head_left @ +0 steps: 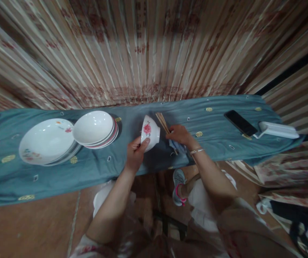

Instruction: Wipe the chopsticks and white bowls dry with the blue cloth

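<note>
My left hand (136, 152) grips a white bowl (151, 134) with a pink flower on its outside. The bowl is tipped on its side, its base facing right and its opening left. To the right of it, my right hand (180, 136) is closed around a few wooden chopsticks (162, 122), whose upper ends point away toward the curtain. A bluish-white cloth (177, 147) shows below the right hand; whether the fingers also hold it I cannot tell. Left of the bowl stands a stack of white bowls (93, 127).
A stack of large white plates (46, 139) with flower prints stands at the left of the long table with a teal cloth (127, 161). A black phone (240, 122) and a white object (279, 130) lie at the right. A pleated curtain (154, 53) hangs behind.
</note>
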Demonstrator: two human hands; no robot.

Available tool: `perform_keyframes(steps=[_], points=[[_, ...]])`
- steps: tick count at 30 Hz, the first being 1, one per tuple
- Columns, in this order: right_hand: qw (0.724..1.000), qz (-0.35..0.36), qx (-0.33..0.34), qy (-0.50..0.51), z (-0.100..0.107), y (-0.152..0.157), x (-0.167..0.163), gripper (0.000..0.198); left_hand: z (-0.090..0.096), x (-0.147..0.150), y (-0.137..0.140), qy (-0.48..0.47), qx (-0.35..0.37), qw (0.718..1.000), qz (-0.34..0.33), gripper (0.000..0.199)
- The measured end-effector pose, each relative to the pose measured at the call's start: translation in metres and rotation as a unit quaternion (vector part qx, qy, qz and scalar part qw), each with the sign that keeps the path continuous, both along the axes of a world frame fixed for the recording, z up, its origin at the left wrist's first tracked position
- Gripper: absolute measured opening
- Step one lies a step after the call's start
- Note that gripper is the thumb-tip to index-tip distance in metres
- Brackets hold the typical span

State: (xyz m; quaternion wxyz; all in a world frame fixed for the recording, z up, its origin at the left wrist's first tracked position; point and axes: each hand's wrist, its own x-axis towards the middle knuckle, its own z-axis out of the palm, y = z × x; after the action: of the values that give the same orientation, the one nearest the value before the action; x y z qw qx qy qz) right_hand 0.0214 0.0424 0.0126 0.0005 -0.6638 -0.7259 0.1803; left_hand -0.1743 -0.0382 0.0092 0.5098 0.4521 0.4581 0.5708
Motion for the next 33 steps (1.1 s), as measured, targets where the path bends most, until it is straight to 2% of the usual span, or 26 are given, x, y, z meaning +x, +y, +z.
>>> perform_keyframes(steps=[4,12,19,26,33], points=[[0.998,0.032,-0.026,0.050,-0.002,0.005,-0.032,0.029,-0.006,-0.015,0.002,0.006,0.002,0.999,0.043,0.033],[0.999,0.003,-0.022,0.042,-0.014,0.015,-0.074,0.033,-0.008,-0.031,0.002,-0.001,0.006,0.996,0.084,0.035],[1.000,0.003,0.028,-0.006,-0.013,0.003,-0.082,0.033,-0.009,-0.038,-0.001,-0.001,0.012,0.996,0.088,0.030],[0.997,0.023,0.034,-0.059,-0.011,-0.003,-0.083,0.042,-0.010,-0.041,-0.002,0.003,0.015,0.996,0.092,0.031],[0.999,0.047,0.015,-0.008,-0.012,-0.002,-0.093,0.032,-0.008,-0.039,-0.002,-0.011,0.011,0.994,0.104,0.034]])
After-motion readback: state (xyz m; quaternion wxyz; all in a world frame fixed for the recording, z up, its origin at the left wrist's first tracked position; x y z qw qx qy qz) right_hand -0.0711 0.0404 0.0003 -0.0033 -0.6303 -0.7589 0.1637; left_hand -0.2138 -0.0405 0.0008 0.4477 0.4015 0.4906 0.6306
